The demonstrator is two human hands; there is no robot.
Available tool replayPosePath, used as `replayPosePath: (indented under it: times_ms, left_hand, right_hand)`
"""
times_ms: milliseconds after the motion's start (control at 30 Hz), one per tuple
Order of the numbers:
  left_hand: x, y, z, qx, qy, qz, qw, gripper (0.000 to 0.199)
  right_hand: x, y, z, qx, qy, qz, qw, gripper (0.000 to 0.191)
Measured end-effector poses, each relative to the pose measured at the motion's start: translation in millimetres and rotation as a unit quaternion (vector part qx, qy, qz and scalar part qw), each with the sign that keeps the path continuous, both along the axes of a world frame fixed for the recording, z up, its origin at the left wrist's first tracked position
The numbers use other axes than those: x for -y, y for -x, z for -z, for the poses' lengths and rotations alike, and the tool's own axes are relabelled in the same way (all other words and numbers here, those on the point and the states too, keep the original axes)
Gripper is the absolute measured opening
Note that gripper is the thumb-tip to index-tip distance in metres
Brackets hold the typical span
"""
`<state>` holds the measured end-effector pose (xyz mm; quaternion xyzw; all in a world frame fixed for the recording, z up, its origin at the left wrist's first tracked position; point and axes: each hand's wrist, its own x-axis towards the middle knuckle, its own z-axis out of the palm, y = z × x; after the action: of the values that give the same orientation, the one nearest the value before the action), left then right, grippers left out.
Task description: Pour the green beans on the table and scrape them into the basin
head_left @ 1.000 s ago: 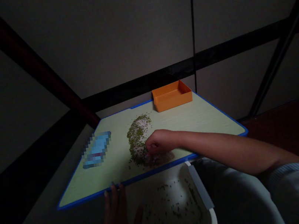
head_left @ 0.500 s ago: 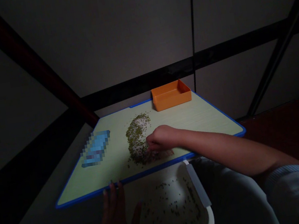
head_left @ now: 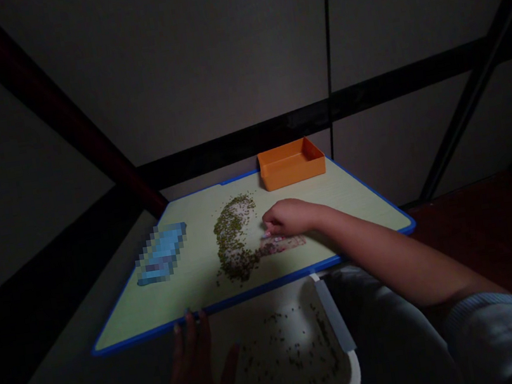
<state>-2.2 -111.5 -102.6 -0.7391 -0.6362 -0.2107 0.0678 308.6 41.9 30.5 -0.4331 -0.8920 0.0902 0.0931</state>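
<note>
A spread of small green beans or seeds (head_left: 232,240) lies on the pale yellow-green board (head_left: 349,204) with a blue rim. Just right of the seeds is my right hand (head_left: 293,217), its fingers curled and pointing down close to the board; anything between the fingertips is too small to tell. Beneath and beside it shows a pinkish printed patch (head_left: 285,244), partly covered by the hand. My left hand (head_left: 196,368), in shadow with fingers apart, rests at the left of a white tray (head_left: 353,376) holding scattered dark seeds.
An orange open box (head_left: 294,173) stands at the board's back edge. A blurred blue packet or pouch (head_left: 164,254) lies at the board's left. Behind the board rises a panelled wall (head_left: 217,63) with a dark band.
My right hand has drawn back to the right, away from the seeds, uncovering more of the pinkish patch. My left hand stays at the tray.
</note>
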Motion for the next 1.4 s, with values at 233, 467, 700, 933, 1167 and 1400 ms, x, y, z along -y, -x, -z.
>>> replayPosePath:
  times_ms: [233,467,700,933,1167,1400]
  left_hand:
    - [-1,0,0.7,0.007,0.001,-0.004,1.000,0.075]
    - [-1,3,2.4,-0.003,0.003,0.007,1.000,0.076]
    - [-4,3,5.9,-0.006,-0.011,0.004,1.000,0.078]
    - [-2,2,5.1,-0.006,-0.012,0.005,1.000,0.076]
    - [-4,2,4.7,-0.002,-0.001,-0.002,1.000,0.077]
    - [-1,0,2.7,0.004,0.006,-0.001,1.000,0.078]
  right_hand:
    - [-20,-24,2.3,-0.097,0.088,0.013,0.991,0.019]
    - [-26,-21,6.6,-0.062,-0.034,0.124,0.990,0.024]
    - [-20,-3,13.4,-0.009,-0.049,0.110,0.993,0.028]
    - [-14,3,15.1,-0.036,-0.052,0.043,0.997,0.028]
    - [-20,-9,12.3,-0.135,0.022,-0.008,0.991,0.021]
    - [-28,-26,15.3,-0.188,0.233,-0.011,0.954,0.015]
